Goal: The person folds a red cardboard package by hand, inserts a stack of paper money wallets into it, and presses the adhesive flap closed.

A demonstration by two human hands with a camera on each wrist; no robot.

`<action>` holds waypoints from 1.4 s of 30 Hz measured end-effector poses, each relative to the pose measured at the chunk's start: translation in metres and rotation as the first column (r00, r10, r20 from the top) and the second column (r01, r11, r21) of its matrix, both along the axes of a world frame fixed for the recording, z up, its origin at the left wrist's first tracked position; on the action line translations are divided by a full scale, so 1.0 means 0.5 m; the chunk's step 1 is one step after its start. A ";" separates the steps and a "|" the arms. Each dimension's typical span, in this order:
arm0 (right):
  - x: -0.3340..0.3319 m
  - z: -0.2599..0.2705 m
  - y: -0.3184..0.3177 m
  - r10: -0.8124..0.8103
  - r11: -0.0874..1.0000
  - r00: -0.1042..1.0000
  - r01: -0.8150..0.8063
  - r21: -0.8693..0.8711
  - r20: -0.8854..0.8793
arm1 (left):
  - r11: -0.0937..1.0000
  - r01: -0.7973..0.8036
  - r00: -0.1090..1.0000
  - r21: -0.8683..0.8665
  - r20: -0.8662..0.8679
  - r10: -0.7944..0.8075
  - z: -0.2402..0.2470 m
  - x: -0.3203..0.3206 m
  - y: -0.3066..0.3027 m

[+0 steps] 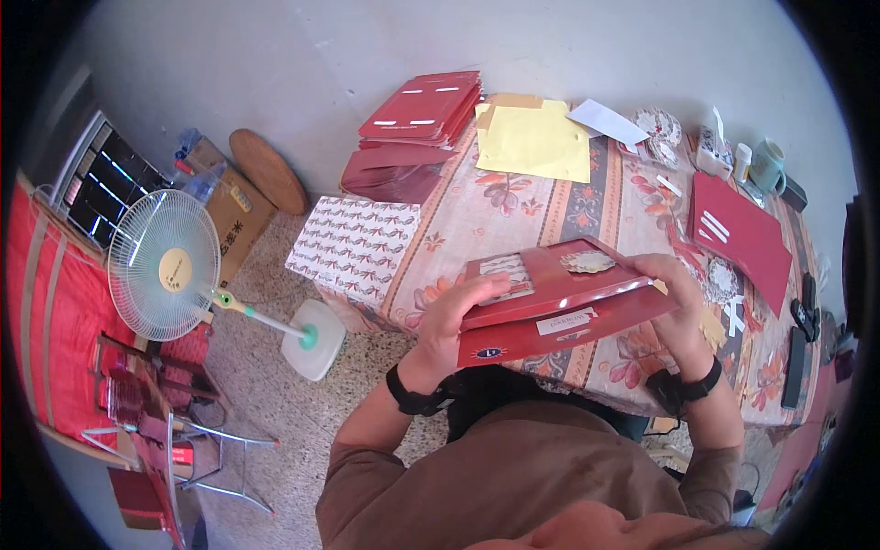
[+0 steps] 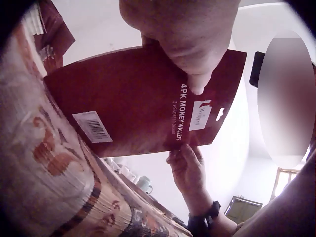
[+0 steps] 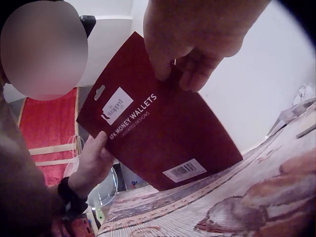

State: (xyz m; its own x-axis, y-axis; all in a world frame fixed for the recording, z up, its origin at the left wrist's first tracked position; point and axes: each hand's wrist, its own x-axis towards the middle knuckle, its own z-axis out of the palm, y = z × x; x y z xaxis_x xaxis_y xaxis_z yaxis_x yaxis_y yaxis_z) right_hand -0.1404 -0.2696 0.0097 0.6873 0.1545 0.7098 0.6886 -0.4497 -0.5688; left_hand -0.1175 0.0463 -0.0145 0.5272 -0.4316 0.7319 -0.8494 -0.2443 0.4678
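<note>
A red pack of money wallets (image 1: pixel 559 291) is held up over the table's near edge, between both hands. My left hand (image 1: pixel 449 316) grips its left side and my right hand (image 1: pixel 676 302) its right side. In the head view, patterned wallets show on its upper face, above a red flap with a white label. The wrist views show the red card back (image 2: pixel 123 94), printed "4PK MONEY WALLETS", with a barcode sticker (image 3: pixel 184 171) and a hang hole. The left thumb (image 2: pixel 198 83) lies against this back near the print. In the right wrist view, the right fingertips pinch the card's edge.
Stacked red packs (image 1: pixel 422 110) stand at the back left, beside yellow sheets (image 1: pixel 533 142). A patterned white box (image 1: pixel 353 247) sits at the table's left. Red cards (image 1: pixel 738 234), a mug (image 1: pixel 770 165) and dark devices (image 1: pixel 794 367) lie right. A fan (image 1: pixel 174 270) stands on the floor.
</note>
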 end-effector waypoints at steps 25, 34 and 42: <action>0.019 0.028 0.123 0.454 0.719 0.850 -0.171 0.674 -0.268 | 0.980 -0.177 0.962 0.087 0.227 0.154 0.041 0.015 -0.239; -0.002 0.128 0.029 0.332 0.904 0.863 -0.175 0.391 -0.382 | 0.978 -0.166 0.946 -0.130 0.259 0.195 0.111 0.044 -0.133; 0.058 0.125 -0.039 0.418 0.907 0.814 -0.346 0.240 -0.404 | 0.823 0.133 0.818 -0.553 -0.407 -0.406 0.094 0.100 -0.092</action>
State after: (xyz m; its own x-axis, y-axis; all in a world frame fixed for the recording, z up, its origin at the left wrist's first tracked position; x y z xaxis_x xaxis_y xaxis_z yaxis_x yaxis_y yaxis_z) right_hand -0.1112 -0.2891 0.0722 0.8372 0.3879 0.3856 0.4502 -0.0885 -0.8885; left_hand -0.0675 0.0002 0.0326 0.7835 -0.2774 0.5560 -0.4658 0.3300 0.8210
